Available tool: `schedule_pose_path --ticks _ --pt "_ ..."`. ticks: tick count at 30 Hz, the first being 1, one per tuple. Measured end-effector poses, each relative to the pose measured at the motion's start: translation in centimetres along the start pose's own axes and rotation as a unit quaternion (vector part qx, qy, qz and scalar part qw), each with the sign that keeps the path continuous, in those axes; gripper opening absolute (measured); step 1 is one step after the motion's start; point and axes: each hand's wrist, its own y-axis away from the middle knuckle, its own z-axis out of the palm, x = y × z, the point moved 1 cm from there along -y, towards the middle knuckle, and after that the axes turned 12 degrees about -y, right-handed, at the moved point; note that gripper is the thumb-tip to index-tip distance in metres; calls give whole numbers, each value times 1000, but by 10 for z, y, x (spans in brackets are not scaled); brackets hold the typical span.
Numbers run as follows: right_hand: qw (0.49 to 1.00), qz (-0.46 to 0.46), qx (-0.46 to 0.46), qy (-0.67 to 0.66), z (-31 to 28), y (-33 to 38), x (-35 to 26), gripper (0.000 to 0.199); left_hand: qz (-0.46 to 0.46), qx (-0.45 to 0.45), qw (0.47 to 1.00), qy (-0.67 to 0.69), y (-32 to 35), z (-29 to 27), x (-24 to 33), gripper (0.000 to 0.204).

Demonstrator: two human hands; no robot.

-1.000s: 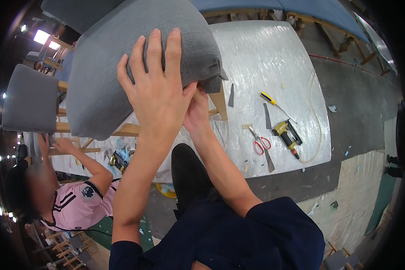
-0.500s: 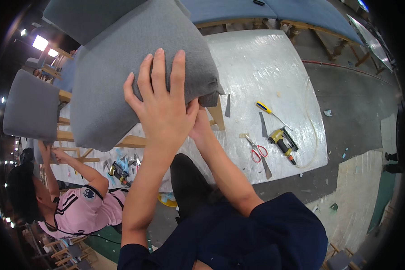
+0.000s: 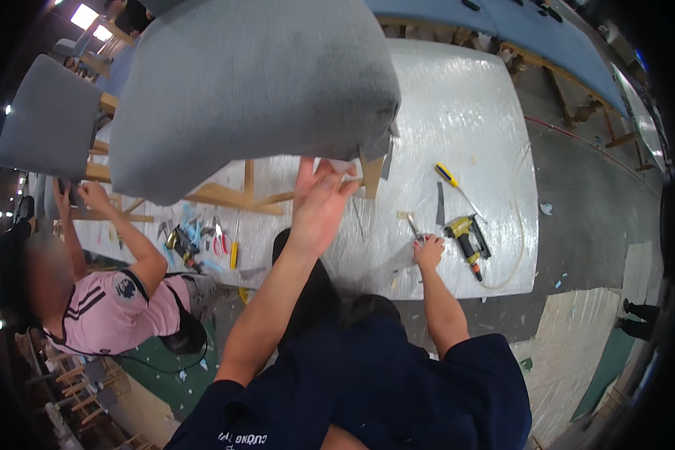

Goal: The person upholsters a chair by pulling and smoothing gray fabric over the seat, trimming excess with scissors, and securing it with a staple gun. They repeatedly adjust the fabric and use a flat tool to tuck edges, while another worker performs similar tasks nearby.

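Observation:
A large grey upholstered chair seat (image 3: 255,82) on a wooden frame (image 3: 240,196) stands on the plastic-covered table (image 3: 465,105). My left hand (image 3: 319,202) is raised to the seat's lower front edge, fingers apart and touching the loose fabric there. My right hand (image 3: 428,253) is down on the table, closed over the handles of the scissors (image 3: 413,225), whose blades point away from me. Just right of that hand lies a yellow and black staple gun (image 3: 466,238).
A yellow-handled screwdriver (image 3: 446,174) and a clear hose (image 3: 521,225) lie on the table at right. At left a person in a pink shirt (image 3: 105,307) works on another grey chair (image 3: 49,120). Pliers and small tools (image 3: 202,244) lie by them. Blue panels (image 3: 502,22) stand behind.
My left hand slid from the top of the seat down to its lower edge. My right hand left the seat and dropped to the table onto the scissors.

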Motion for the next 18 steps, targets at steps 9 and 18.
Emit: schedule_pose_path --ticks 9,18 --pt "995 55 -50 -70 -15 14 14 50 -45 68 994 -71 -25 -5 -7 19" --pt "871 -169 -229 -401 -189 96 -182 35 -38 102 977 -182 3 0 2 29"
